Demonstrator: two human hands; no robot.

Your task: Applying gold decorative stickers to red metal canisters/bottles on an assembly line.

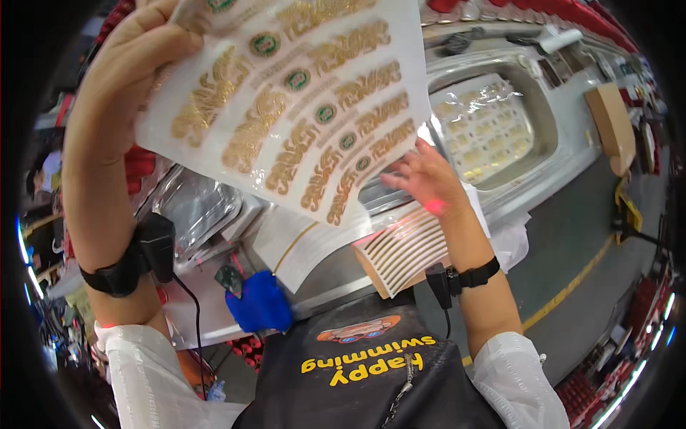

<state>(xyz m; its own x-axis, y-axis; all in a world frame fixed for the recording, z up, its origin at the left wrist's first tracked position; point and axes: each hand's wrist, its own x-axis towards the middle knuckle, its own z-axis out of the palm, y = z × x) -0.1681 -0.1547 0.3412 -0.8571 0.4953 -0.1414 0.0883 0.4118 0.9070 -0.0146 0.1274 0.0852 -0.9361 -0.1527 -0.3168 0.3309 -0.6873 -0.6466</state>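
A large translucent white decal sheet (236,136), printed with rows of gold ornate lettering and small green round emblems, is raised in front of me. My left hand (161,39) pinches its upper left edge, thumb on the printed side. By the sheet's lower right edge is my right hand (429,179), its fingers spread apart and gripping nothing; whether a fingertip touches the edge I cannot tell. A red light spot falls on its wrist. Below the raised sheet lie a pale sheet with a gold stripe (286,239) and a stack of striped curved strips (407,250).
At the right, a metal sink (547,121) holds water and a sheet with gold prints (482,129). A clear plastic tray (204,211) and a blue cloth-like item (261,304) are at the left. A cardboard piece (611,129) stands on the sink's far right side.
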